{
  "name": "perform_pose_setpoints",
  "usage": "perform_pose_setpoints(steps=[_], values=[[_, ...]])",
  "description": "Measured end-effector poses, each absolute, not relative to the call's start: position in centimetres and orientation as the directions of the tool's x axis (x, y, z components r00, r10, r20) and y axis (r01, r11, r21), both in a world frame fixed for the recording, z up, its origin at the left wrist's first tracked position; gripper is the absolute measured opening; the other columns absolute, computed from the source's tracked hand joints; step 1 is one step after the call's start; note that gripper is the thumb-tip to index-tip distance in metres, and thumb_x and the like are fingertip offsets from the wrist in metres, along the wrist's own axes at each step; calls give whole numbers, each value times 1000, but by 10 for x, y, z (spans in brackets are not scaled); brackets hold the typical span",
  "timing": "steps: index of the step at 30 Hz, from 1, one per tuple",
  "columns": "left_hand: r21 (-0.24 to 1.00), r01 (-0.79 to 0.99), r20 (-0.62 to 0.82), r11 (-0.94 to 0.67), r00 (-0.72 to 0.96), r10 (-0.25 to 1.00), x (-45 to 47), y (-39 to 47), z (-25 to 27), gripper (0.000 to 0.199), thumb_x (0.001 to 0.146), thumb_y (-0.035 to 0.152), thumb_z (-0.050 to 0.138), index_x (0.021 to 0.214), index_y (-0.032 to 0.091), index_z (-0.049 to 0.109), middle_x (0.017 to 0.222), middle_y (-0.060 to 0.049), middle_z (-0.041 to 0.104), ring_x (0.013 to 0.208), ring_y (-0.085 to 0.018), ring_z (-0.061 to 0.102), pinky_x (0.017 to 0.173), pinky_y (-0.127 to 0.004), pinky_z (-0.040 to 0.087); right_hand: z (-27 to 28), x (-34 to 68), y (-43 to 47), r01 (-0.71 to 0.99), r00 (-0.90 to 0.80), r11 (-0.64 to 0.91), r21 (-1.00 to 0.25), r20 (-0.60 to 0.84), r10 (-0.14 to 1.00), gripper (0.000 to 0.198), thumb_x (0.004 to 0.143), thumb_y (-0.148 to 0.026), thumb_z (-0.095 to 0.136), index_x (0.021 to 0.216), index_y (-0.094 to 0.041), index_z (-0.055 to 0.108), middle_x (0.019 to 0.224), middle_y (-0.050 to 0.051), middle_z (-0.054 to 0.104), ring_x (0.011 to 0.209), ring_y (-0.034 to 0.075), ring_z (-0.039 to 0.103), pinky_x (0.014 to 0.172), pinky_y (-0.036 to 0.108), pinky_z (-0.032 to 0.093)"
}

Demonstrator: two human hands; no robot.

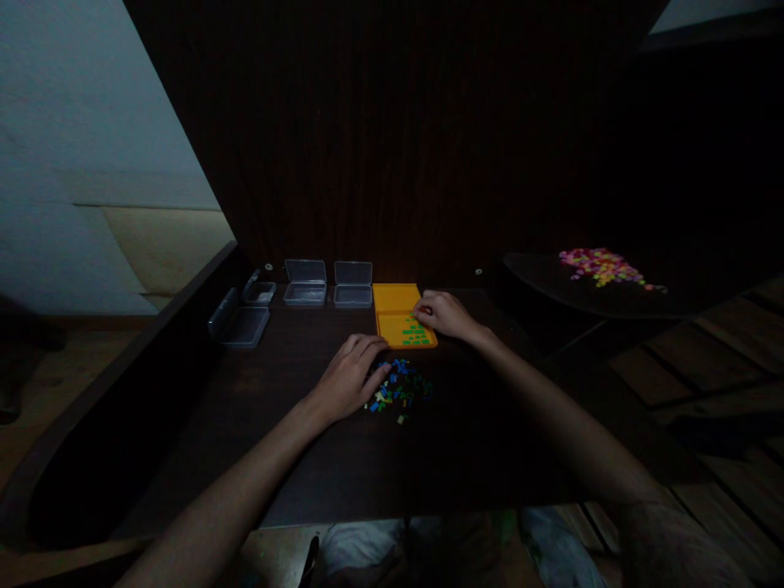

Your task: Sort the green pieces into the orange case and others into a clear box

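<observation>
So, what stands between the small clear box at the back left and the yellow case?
One open clear box and a second open clear box, side by side; the head view shows both.

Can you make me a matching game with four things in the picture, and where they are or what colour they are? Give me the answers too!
Things:
1. case
2. clear boxes
3. loose heap of small pieces
4. right hand

Clues:
A. blue and green mostly, beside the left hand
B. at the right side of the case
C. in a group to the left of the case
D. yellow-orange

Right pairs: 1-D, 2-C, 3-A, 4-B
</observation>
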State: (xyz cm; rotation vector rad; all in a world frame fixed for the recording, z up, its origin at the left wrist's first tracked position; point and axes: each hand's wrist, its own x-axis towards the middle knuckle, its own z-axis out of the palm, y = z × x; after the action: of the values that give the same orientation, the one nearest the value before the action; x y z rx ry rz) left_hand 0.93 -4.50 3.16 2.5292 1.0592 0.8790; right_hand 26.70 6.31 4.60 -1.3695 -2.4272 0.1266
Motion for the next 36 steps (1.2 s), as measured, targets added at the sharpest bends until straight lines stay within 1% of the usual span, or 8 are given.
perform_pose_setpoints(steps=[5, 10, 16, 20, 24, 30, 32, 36], values=[[432, 558, 430, -708, 563, 706, 9, -45, 31, 30, 97, 30, 50, 123, 17, 55, 122, -11, 61, 115, -25, 51, 101, -45, 47, 43, 259, 68, 860, -448, 476, -183, 175, 877, 20, 87, -19, 54, 82, -15, 74, 83, 6, 66, 71, 15, 55, 62, 24, 33], [422, 567, 418, -707, 571, 707, 9, -45, 31, 30, 96, 30, 51, 123, 17, 56, 121, -11, 62, 114, -26, 52, 100, -46, 48, 47, 255, 69, 879, -445, 455, -143, 98, 890, 22, 87, -18, 54, 86, -17, 75, 90, 7, 71, 75, 15, 60, 64, 24, 34], [403, 568, 424, -718, 579, 696, 8, -45, 30, 30, 96, 31, 50, 123, 18, 55, 121, -11, 62, 114, -26, 52, 99, -46, 48, 52, 252, 64, 896, -434, 437, -77, 48, 900, 24, 88, -18, 51, 88, -19, 76, 95, 7, 74, 83, 17, 64, 65, 24, 37], [405, 576, 404, -710, 584, 704, 9, -45, 31, 30, 97, 31, 50, 123, 17, 55, 122, -11, 61, 115, -26, 52, 99, -46, 47, 56, 253, 60, 901, -429, 432, -48, 61, 901, 26, 87, -19, 50, 88, -19, 76, 95, 8, 74, 82, 19, 66, 66, 25, 39], [417, 564, 409, -713, 584, 701, 9, -45, 31, 30, 96, 31, 50, 122, 18, 56, 121, -11, 62, 115, -26, 52, 99, -47, 47, 56, 257, 58, 900, -421, 428, -78, 90, 903, 28, 85, -18, 52, 97, -20, 77, 103, 8, 75, 88, 21, 67, 72, 27, 45], [396, 567, 398, -722, 603, 691, 8, -44, 29, 29, 97, 31, 50, 121, 17, 56, 120, -11, 61, 114, -26, 52, 100, -46, 47, 52, 258, 60, 889, -452, 455, -54, 60, 890, 33, 84, -17, 52, 106, -22, 76, 110, 6, 74, 94, 21, 67, 78, 27, 49], [384, 573, 392, -723, 608, 690, 8, -44, 29, 29, 97, 31, 50, 121, 16, 56, 121, -11, 61, 114, -26, 51, 100, -46, 46, 51, 258, 60, 885, -460, 462, -47, 53, 886, 34, 84, -16, 50, 106, -22, 76, 111, 6, 73, 96, 20, 67, 80, 27, 49], [387, 569, 400, -726, 606, 688, 7, -44, 30, 28, 97, 30, 50, 121, 16, 56, 120, -11, 61, 114, -26, 52, 100, -45, 47, 50, 258, 59, 892, -450, 451, -36, 44, 892, 33, 85, -18, 51, 104, -22, 77, 110, 6, 74, 96, 21, 67, 78, 27, 49]])
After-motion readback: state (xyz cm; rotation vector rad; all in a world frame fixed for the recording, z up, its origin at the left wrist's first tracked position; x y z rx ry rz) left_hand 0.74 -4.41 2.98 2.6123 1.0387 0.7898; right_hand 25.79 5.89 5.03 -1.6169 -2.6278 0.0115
